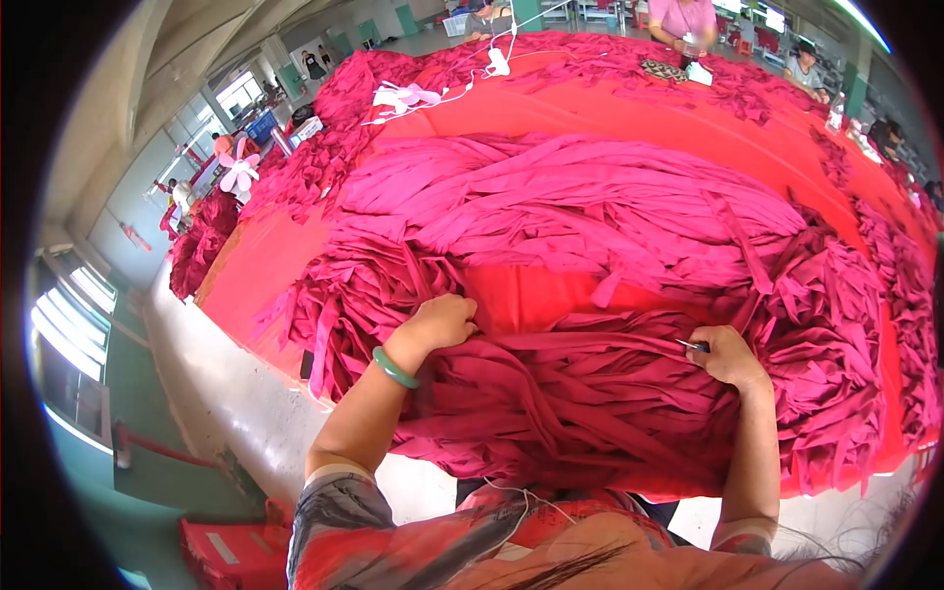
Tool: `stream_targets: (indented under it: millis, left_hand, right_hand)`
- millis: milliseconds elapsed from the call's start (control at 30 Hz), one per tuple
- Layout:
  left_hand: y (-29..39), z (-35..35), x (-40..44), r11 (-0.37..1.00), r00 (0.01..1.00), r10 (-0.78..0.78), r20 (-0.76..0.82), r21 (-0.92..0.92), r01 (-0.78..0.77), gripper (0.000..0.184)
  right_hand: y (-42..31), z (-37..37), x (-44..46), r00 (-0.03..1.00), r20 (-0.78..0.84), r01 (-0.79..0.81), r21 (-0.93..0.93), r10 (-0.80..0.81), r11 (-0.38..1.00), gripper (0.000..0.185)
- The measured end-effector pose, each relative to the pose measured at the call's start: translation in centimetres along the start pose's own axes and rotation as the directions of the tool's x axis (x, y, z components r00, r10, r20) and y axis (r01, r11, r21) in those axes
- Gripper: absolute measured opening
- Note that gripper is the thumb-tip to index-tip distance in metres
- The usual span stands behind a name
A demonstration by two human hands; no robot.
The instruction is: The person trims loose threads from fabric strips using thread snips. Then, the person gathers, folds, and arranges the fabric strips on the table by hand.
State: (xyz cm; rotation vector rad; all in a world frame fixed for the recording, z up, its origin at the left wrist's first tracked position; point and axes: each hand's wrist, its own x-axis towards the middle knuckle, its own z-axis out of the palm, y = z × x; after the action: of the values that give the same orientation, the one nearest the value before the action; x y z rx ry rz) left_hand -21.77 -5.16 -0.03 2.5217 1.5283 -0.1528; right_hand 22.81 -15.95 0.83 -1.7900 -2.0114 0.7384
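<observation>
Long dark-pink fabric strips (pixel 580 393) lie in a thick heap right in front of me. My left hand (pixel 444 321), with a green bangle (pixel 393 368) on the wrist, is closed at the heap's upper left edge, fingers curled on a fabric strip (pixel 570 342). This strip runs across towards my right hand (pixel 730 358). Held in that hand are small thread snips (pixel 694 345), their pointed metal tip facing left; the rest is hidden by the fingers. Beyond both hands a brighter pink bundle of strips (pixel 570 197) stretches across the table.
Red cloth (pixel 531 300) covers the table under the heaps. More strips (pixel 826 334) pile up at right. White-and-pink fans (pixel 405 96) and a cable (pixel 462 93) are at the far left. A bottle (pixel 836 111) stands far right. Other people (pixel 683 22) work across the table.
</observation>
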Motion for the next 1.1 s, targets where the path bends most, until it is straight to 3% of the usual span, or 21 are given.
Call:
stream_targets:
  millis: [67, 167, 200, 267, 300, 400, 433, 500, 533, 567, 633, 667, 700, 800, 867, 900, 1000, 1100]
  left_hand:
    - [-0.5, -0.1, 1.1, 0.995, 0.972, 0.051, -0.23, -0.067, -0.069, 0.019]
    - [0.6, -1.5, 3.8, 0.979, 0.851, 0.083, -0.519, -0.117, -0.168, 0.015]
    - [1.0, -1.7, 4.9, 0.966, 0.8, 0.104, -0.591, -0.133, -0.223, 0.016]
    - [3.1, -2.1, 6.5, 0.958, 0.786, 0.106, -0.609, -0.15, -0.245, 0.018]
    - [4.4, -2.4, 7.3, 0.953, 0.778, 0.11, -0.619, -0.156, -0.259, 0.019]
    - [8.3, -2.2, 8.6, 0.854, 0.791, 0.293, -0.537, -0.225, -0.469, 0.02]
    - [9.3, -2.1, 8.9, 0.849, 0.826, 0.355, -0.439, -0.219, -0.481, 0.024]
    - [10.4, -0.6, 9.5, 0.853, 0.842, 0.348, -0.412, -0.235, -0.467, 0.031]
    - [10.8, 0.4, 10.1, 0.856, 0.85, 0.344, -0.4, -0.239, -0.459, 0.034]
    - [10.1, 2.2, 11.5, 0.843, 0.782, 0.348, -0.517, -0.193, -0.502, 0.045]
    - [9.7, 3.8, 12.3, 0.709, 0.901, 0.064, -0.429, -0.616, -0.344, 0.052]
    - [9.4, 4.6, 12.5, 0.574, 0.942, -0.064, -0.33, -0.784, -0.236, 0.055]
    - [8.9, 5.0, 12.4, 0.407, 0.967, -0.078, -0.241, -0.893, -0.19, 0.058]
    - [7.5, 5.9, 12.8, 0.2, 0.987, -0.051, -0.153, -0.97, -0.141, 0.056]
    - [7.4, 6.1, 12.6, 0.199, 0.987, -0.051, -0.15, -0.97, -0.137, 0.054]
    - [7.5, 5.9, 12.5, 0.2, 0.988, -0.049, -0.15, -0.97, -0.137, 0.052]
    - [7.1, 5.3, 12.6, 0.126, 0.996, -0.044, -0.075, -0.99, -0.069, 0.05]
    - [6.8, 5.4, 12.7, 0.081, 0.997, -0.031, -0.071, -0.994, -0.068, 0.043]
  right_hand:
    - [0.1, 0.0, 0.1, 1.0, 0.009, 0.0, -0.011, 0.001, 1.0, 0.013]
    - [-1.9, -1.1, 0.3, 1.0, 0.012, 0.006, -0.054, -0.005, 0.999, 0.012]
    - [-2.4, -1.0, 0.7, 0.994, -0.06, 0.08, -0.102, -0.087, 0.992, 0.012]
    - [-3.2, -0.7, 1.8, 0.95, -0.194, 0.204, -0.215, -0.246, 0.955, 0.012]
    - [-4.2, -0.6, 2.4, 0.942, -0.237, 0.2, -0.179, -0.24, 0.963, 0.012]
    - [-5.9, -0.1, 4.9, 0.908, -0.325, 0.223, -0.159, -0.264, 0.962, 0.015]
    - [-5.9, 0.6, 6.3, 0.889, -0.371, 0.225, -0.159, -0.27, 0.961, 0.019]
    - [-6.2, 2.0, 8.5, 0.874, -0.415, 0.204, -0.16, -0.253, 0.966, 0.028]
    - [-6.3, 2.6, 9.3, 0.878, -0.417, 0.18, -0.164, -0.233, 0.97, 0.032]
    - [-5.6, 3.8, 10.5, 0.882, -0.412, 0.173, -0.168, -0.229, 0.97, 0.033]
    - [-4.5, 5.2, 12.4, 0.887, -0.403, 0.167, -0.178, -0.226, 0.97, 0.035]
    - [-3.9, 5.3, 12.4, 0.906, -0.37, 0.154, -0.165, -0.206, 0.974, 0.035]
    - [-3.8, 5.3, 12.1, 0.924, -0.332, 0.145, -0.15, -0.188, 0.978, 0.034]
    - [-3.3, 5.0, 12.1, 0.916, -0.345, 0.197, -0.062, -0.206, 0.978, 0.025]
    - [-3.9, 3.7, 11.6, 0.906, -0.392, 0.172, 0.002, -0.157, 0.985, 0.021]
    - [-3.7, 3.4, 11.7, 0.855, -0.493, 0.217, 0.05, -0.165, 0.975, 0.016]
    - [-3.6, 2.6, 12.9, 0.842, -0.536, 0.199, 0.204, -0.061, 0.959, 0.02]
    - [-4.6, 3.1, 14.5, 0.838, -0.52, 0.321, 0.228, -0.164, 0.919, 0.023]
